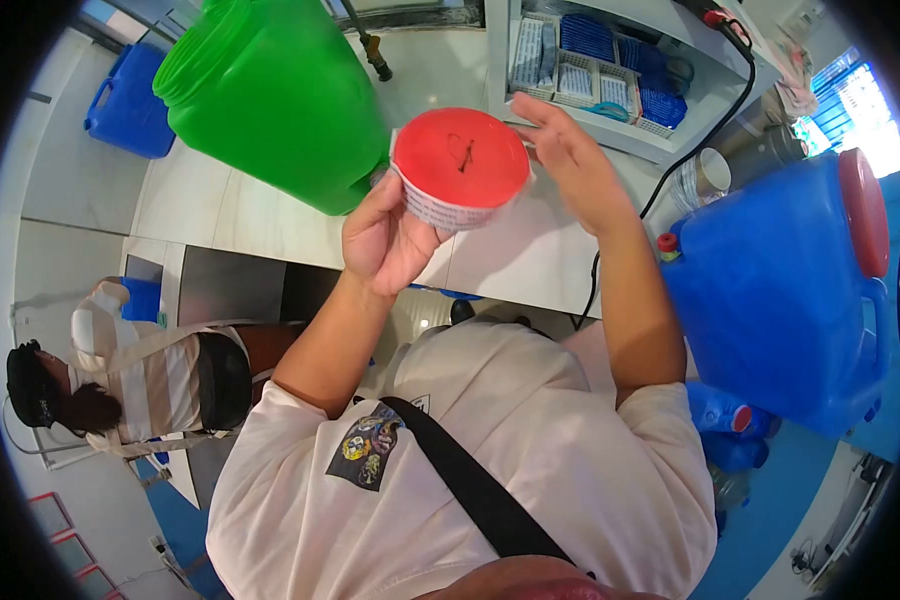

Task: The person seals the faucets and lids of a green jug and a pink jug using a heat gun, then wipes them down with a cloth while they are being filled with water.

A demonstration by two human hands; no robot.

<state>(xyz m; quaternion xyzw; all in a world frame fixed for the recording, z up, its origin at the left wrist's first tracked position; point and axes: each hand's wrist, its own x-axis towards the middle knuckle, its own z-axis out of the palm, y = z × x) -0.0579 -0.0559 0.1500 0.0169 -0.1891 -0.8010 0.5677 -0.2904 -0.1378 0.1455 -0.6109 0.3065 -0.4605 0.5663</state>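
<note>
Counter (560, 250): pale and smooth, with thin seams across it; its near edge runs just in front of the wearer's white shirt (530, 400).
Blue drum (770, 290): big, boxy, semi-translucent plastic with rounded shoulders, a wide red cap and a side handle, just past the counter's right end; I can't tell what it stands on.
Green container (280, 110): glossy moulded plastic, with a ribbed round neck, towards the counter's left end; its lower end comes close to the near edge.
White cabinet (660, 135): open-fronted, by the far edge, with baskets (580, 80) of blue and white packets inside.
Other person (170, 370): off to the left in a striped top and black cap, well apart from the wearer's hands.
Left hand (395, 230): palm turned up, forearm reaching forward, thumb along the tub's side and fingers beneath; it is closed around the tub.
Right hand (575, 165): raised, elbow bent, fingers spread wide and loosely curved, holding nothing, just beside the tub's right side.
Tub (455, 214): squat and round, wrapped in a white printed label, held up above the counter between the green container and the right hand.
Red lid (465, 150): flat, round and smooth on top of the tub, marked with thin dark scrawl near its middle.
</note>
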